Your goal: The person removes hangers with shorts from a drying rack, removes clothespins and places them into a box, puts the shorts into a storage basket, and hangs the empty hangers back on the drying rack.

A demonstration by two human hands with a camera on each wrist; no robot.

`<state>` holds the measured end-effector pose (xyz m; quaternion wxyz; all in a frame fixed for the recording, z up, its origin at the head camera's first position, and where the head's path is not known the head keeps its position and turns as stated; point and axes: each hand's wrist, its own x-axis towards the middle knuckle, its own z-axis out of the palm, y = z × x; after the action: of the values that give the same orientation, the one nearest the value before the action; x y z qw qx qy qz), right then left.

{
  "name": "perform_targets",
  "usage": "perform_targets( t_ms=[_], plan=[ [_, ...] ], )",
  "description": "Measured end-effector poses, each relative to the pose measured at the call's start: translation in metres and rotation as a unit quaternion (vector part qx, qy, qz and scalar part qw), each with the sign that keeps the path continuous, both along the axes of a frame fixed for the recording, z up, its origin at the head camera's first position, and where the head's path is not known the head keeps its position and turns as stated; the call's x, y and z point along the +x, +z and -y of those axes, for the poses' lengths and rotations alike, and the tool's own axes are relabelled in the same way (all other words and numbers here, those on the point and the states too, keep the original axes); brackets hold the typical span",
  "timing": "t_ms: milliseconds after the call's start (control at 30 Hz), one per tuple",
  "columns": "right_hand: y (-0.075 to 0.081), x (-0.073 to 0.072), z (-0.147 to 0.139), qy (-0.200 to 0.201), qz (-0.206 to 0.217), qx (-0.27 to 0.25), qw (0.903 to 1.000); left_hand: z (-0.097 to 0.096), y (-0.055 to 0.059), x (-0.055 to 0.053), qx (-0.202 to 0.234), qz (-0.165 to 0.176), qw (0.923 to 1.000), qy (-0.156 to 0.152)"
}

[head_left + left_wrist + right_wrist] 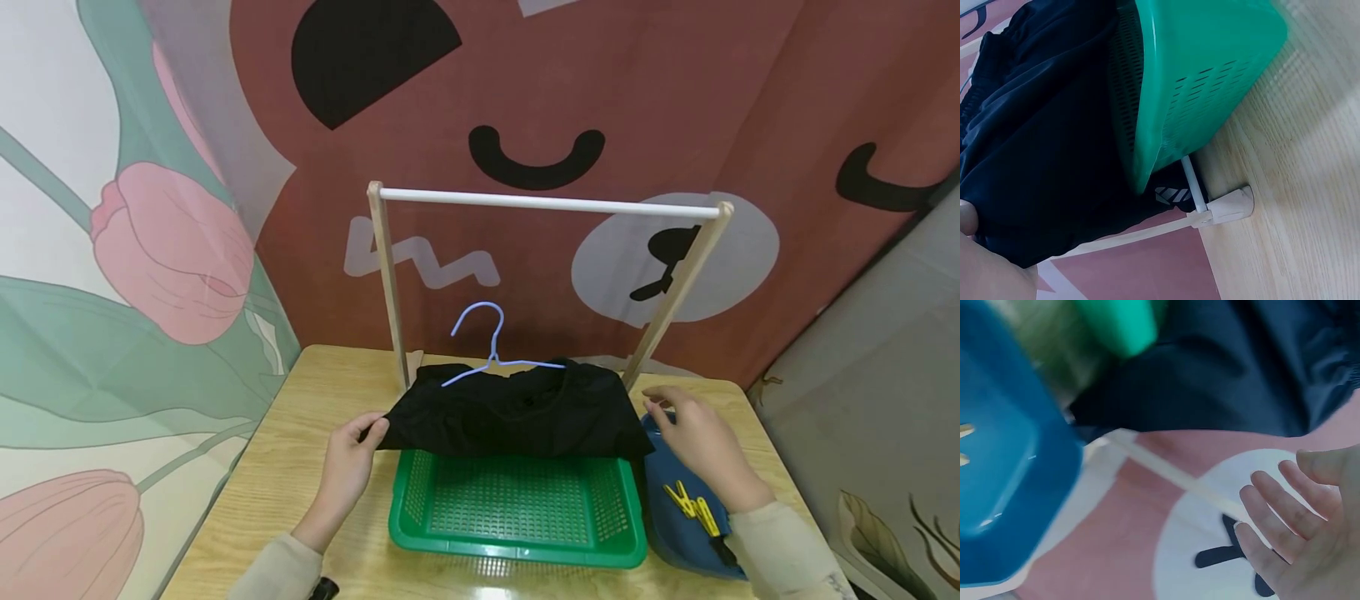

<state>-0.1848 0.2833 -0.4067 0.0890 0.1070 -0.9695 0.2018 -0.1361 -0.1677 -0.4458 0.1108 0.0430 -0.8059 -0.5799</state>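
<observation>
Two bare hands at work here: the left hand [348, 468] has a corner of the black garment [517, 421] pinched between thumb and fingers, while the right hand [701, 446] is just off the other end, fingers loose and holding nothing. From where I'm standing, the garment's spread over the back of the green basket [517, 552], with a pale blue hanger [493, 358] at its top edge (hook sticking up). Behind's a white-barred rack [547, 202]; yellow clips [706, 517] sit in the blue bin [686, 542].
</observation>
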Motion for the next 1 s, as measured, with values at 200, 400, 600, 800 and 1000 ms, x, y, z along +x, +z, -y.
perform_targets(
  t_ms=[200,400,600,800,1000],
  plan=[
    [0.015,-0.002,0.023,0.016,-0.037,-0.016,0.9991,-0.001,0.000,0.001,0.008,0.004,1.0000,-0.005],
    [0.019,-0.003,0.043,0.043,-0.088,-0.036,0.9945,-0.001,0.000,0.001,0.008,0.008,0.9999,-0.005],
    [0.024,-0.003,0.056,0.065,-0.124,-0.048,0.9890,-0.001,0.001,0.002,0.010,0.011,0.9999,-0.003],
    [0.025,-0.007,0.063,0.074,-0.110,-0.057,0.9896,0.000,0.002,0.003,0.006,0.008,0.9999,-0.003],
    [0.022,-0.010,0.066,0.086,-0.071,-0.054,0.9923,0.000,0.003,0.003,0.007,0.004,0.9999,-0.006]
  ],
)
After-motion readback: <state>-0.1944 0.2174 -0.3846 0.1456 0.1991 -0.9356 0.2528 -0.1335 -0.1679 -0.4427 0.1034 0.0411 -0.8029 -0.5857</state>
